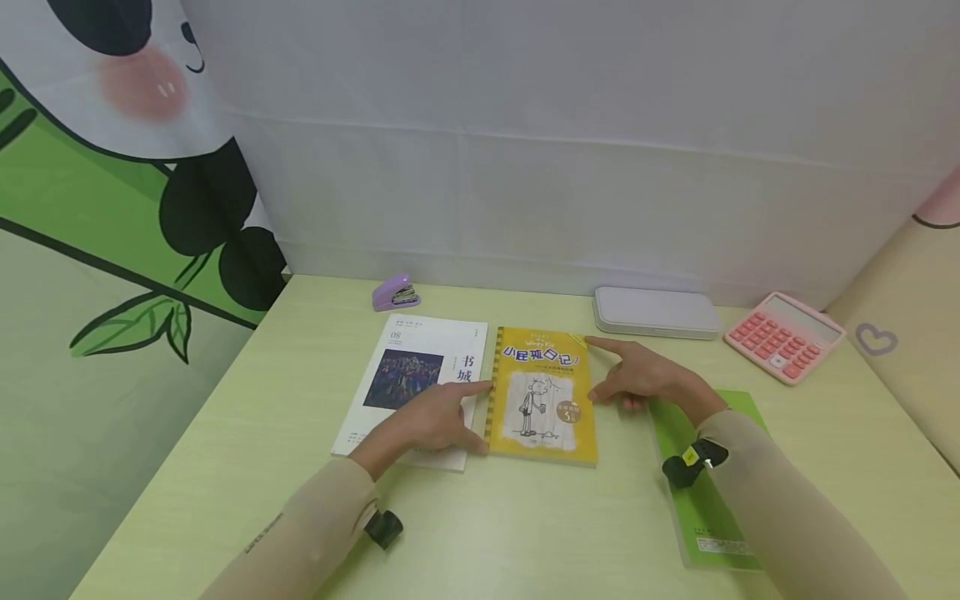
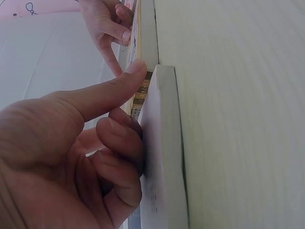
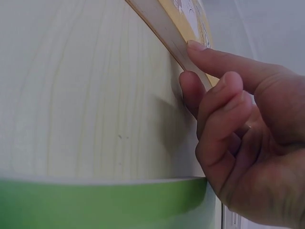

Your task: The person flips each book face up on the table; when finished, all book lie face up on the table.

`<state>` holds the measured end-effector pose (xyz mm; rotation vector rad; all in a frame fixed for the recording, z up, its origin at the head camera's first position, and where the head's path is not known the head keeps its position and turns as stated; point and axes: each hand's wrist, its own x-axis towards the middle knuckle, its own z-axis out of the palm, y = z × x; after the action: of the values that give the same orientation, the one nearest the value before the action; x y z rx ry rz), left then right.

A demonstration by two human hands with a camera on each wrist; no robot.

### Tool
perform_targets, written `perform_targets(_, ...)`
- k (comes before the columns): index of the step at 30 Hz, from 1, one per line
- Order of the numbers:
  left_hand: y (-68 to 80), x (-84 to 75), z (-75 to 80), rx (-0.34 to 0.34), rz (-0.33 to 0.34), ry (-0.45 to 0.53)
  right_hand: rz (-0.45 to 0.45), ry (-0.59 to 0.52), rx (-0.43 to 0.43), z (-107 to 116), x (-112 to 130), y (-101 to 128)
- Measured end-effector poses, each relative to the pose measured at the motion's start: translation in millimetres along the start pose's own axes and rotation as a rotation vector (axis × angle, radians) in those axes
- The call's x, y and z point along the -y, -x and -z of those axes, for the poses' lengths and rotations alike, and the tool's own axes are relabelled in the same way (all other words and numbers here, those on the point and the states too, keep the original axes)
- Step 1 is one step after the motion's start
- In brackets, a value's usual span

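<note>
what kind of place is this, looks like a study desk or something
Likely a study or homework desk: a pale wooden table holds a yellow cartoon-cover book, a white magazine, a purple stapler and a pink calculator, with a panda-print curtain alongside.

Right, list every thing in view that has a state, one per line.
yellow book: closed, flat, both hands at its edges
white book: closed, flat, under the left hand
green book: closed, flat, under the right forearm
stapler: shut
grey case: lid shut
calculator: display blank
left hand: open
right hand: open
</note>
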<state>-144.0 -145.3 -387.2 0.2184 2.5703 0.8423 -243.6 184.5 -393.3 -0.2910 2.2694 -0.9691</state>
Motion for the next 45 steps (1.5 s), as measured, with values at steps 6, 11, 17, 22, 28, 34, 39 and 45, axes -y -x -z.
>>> perform_targets(6,-0.9,0.3,-0.7,0.006,0.002,-0.003,0.009,0.005,-0.002,0.2,-1.2,-0.8)
perform_targets(11,-1.4,-0.5,-1.5,0.006,0.011,-0.005,0.016,0.013,-0.003,0.1,-1.3,-0.5)
perform_targets(17,-2.4,-0.2,-2.1,0.008,0.013,-0.004,0.008,0.014,0.003,0.6,-0.9,-0.7)
perform_targets(22,-2.7,0.1,-1.9,0.012,0.011,0.002,0.002,0.013,0.005,1.1,-0.1,-0.9)
perform_targets(28,-3.5,0.6,-1.3,0.013,0.008,-0.005,0.002,0.014,0.001,1.4,0.3,-1.0)
perform_targets(34,-3.7,0.8,-1.6,0.017,0.015,-0.006,0.004,0.017,0.002,1.0,-0.3,-1.5)
perform_targets(39,-3.8,1.5,-2.0,0.015,0.018,0.002,0.012,0.008,0.004,0.8,-1.1,-2.2)
perform_targets(45,-4.3,2.8,-2.3,0.009,0.023,-0.002,0.023,-0.011,0.008,0.2,-2.5,-3.4)
